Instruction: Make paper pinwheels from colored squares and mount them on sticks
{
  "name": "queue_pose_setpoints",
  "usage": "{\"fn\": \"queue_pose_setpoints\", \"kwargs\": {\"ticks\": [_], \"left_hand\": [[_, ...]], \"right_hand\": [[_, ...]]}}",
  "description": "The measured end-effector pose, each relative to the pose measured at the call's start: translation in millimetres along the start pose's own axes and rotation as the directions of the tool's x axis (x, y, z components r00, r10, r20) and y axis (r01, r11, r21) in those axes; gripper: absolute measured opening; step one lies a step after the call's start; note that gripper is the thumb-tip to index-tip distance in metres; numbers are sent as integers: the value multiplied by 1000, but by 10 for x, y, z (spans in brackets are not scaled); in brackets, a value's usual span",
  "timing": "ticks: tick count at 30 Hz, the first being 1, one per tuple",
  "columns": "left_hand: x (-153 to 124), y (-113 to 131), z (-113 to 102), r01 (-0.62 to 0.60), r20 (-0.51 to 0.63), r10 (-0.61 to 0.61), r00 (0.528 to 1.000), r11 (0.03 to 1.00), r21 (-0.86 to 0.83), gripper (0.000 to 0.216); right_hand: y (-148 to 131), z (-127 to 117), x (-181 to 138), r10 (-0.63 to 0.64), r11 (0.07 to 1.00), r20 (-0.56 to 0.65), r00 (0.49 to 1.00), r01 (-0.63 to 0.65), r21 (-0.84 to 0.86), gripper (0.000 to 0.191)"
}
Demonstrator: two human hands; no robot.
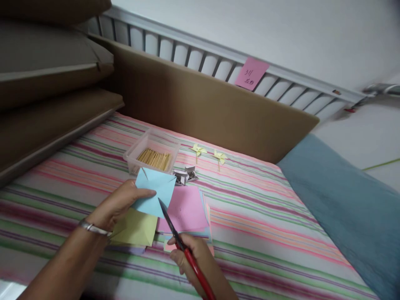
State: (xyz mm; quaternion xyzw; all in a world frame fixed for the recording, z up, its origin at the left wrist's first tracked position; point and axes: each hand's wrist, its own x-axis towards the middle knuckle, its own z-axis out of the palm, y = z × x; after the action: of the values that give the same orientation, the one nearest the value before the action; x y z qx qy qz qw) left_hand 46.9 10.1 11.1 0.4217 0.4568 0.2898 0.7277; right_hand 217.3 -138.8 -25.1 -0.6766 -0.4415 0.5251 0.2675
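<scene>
My left hand (123, 199), with a silver bracelet on its wrist, pinches a square of light blue paper (158, 181) by its left edge. Slits run inward from the paper's two far corners. My right hand (195, 258) is closed around scissors (172, 228) with red handles and dark blades. The blade tips touch or overlap the paper's near right part; the exact contact is unclear. Beneath the left hand lies yellow paper (139, 228) with creases or cuts at its corners. A stack topped by pink paper (184, 208) lies under and right of the blue sheet.
A clear plastic box (131, 163) holds several gold-coloured sticks (153, 159). Beside it are two small white boxes (187, 173) with tiny dark pieces. Two yellow pinwheels (219, 156) lie further back. A cardboard panel (203, 112) stands behind the striped cloth (265, 225); cardboard boxes (56, 121) rise at left.
</scene>
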Motion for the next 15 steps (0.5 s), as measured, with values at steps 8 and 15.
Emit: {"fn": "queue_pose_setpoints", "kwargs": {"ticks": [8,15], "left_hand": [[-6,26,18,16,-1,-16,1000,1000,6,32],[-33,36,42,10,-17,-11,1000,1000,-8,29]], "right_hand": [[14,1,26,4,1000,-14,1000,-4,-6,26],[-13,13,10,12,1000,-46,999,-13,-22,24]]}}
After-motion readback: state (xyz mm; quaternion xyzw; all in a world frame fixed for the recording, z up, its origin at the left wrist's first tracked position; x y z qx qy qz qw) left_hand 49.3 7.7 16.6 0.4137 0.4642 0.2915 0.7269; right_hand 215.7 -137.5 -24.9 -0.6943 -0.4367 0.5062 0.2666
